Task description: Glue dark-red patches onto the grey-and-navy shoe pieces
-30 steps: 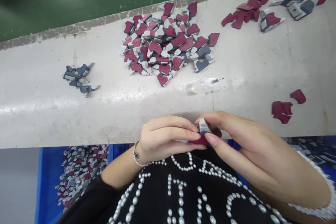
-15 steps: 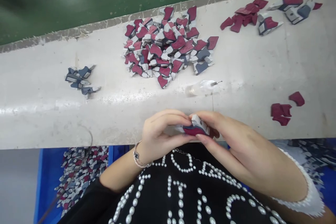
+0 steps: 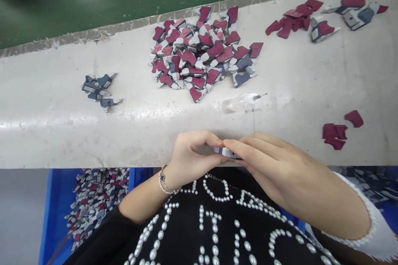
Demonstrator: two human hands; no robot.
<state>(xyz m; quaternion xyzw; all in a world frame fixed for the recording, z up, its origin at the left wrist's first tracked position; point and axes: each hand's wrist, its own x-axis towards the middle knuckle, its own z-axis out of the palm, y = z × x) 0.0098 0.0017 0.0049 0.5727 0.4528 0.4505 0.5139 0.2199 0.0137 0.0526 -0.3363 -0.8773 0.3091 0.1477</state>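
Between my two hands, close to the table's front edge, is a small grey and dark-blue plastic part [image 3: 229, 152]; fingers cover most of it. My left hand [image 3: 194, 155] pinches its left end between thumb and fingers. My right hand [image 3: 264, 157] is closed around its right end, with the fingers lying over the top. Beyond the hands lies a clear bottle with a needle tip [image 3: 244, 102]. Farther back is a heap of grey parts with maroon and blue faces [image 3: 202, 49].
A small group of blue and grey parts [image 3: 98, 90] lies at left. Loose maroon pieces [image 3: 334, 132] sit at right, more maroon pieces [image 3: 295, 16] at the back right beside several larger parts [image 3: 323, 29]. Below the table edge stands a blue bin [image 3: 54, 211] full of parts.
My right hand has turned over the part, its fingers now covering more of it. The part has tilted, so its maroon face no longer shows. The view has shifted slightly.
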